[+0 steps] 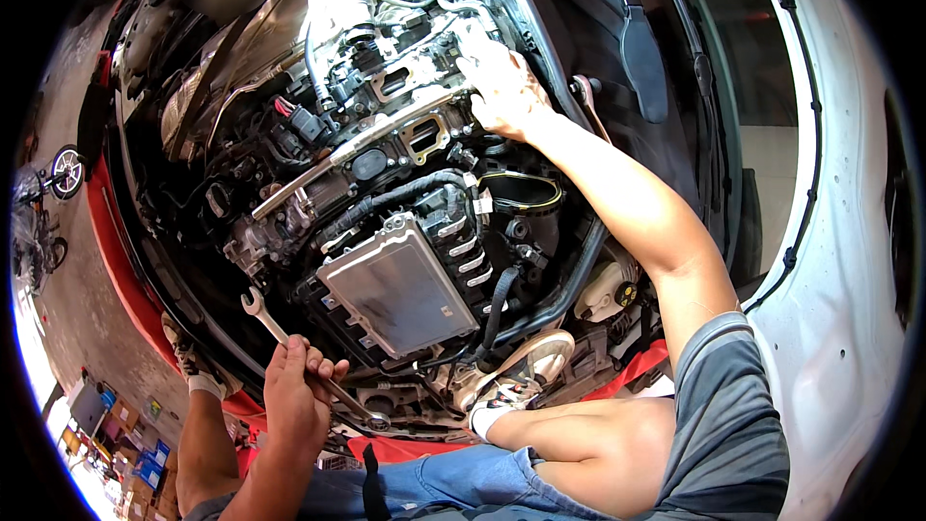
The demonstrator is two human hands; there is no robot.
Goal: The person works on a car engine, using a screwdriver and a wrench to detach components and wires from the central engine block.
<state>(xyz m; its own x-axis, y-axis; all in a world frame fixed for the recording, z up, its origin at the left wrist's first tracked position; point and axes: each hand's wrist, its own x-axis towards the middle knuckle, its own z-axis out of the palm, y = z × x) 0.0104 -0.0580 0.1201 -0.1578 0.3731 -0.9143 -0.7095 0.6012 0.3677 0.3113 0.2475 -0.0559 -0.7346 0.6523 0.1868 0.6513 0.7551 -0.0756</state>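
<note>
A combination wrench (pixel 266 318) lies across my left hand (pixel 297 394), whose fingers are closed round its shaft. Its open jaw points up toward the engine, and its ring end sits low beside the battery-side trim. Over the far right part of the engine (pixel 371 166), my right hand (pixel 507 95) reaches down with its fingers bent among the pipes and metal fittings. Strong glare washes out its fingertips, so what they grip is not visible. Just below that hand is an oval metal port (pixel 424 138). A flat silver control unit (pixel 397 287) with a black connector row lies nearer to me.
My shoe (pixel 526 362) rests inside the engine bay, beside thick black hoses. A black wiper arm (pixel 641 63) and the windshield lie to the right, next to the white car body (pixel 830 357). Red covering (pixel 121 251) lines the left edge. Boxes (pixel 145 468) stand on the floor at lower left.
</note>
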